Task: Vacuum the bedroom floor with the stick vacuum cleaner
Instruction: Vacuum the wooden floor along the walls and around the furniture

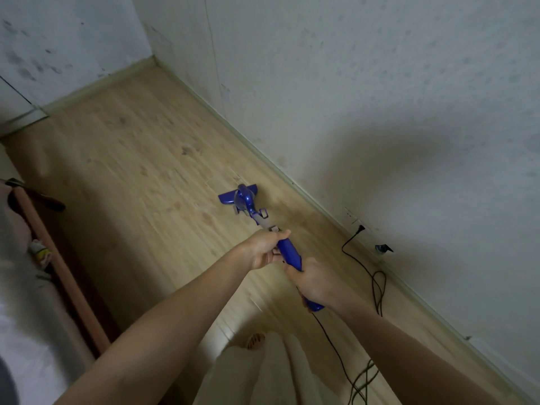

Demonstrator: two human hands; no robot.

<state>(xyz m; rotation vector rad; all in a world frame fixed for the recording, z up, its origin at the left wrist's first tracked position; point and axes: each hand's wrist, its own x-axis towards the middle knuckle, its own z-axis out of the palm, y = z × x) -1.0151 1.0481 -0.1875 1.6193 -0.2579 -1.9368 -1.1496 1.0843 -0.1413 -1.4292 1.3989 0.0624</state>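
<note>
A blue stick vacuum cleaner (pixel 248 201) stands tilted on the light wooden floor (pixel 131 147), its floor head near the right wall's skirting. My left hand (pixel 264 248) grips the upper part of the blue shaft, fingers curled round it. Lower on the handle, my right hand (pixel 311 280) holds the blue grip, whose end sticks out below the palm. A black power cord (pixel 336 343) runs down from the handle end toward the bottom of the view.
The cord loops along the right wall (pixel 380 97) to a plug in a socket (pixel 361 228). A small dark object (pixel 384 248) lies by the skirting. A bed with a wooden frame (pixel 58 258) fills the left side. A foot (pixel 255 340) shows below.
</note>
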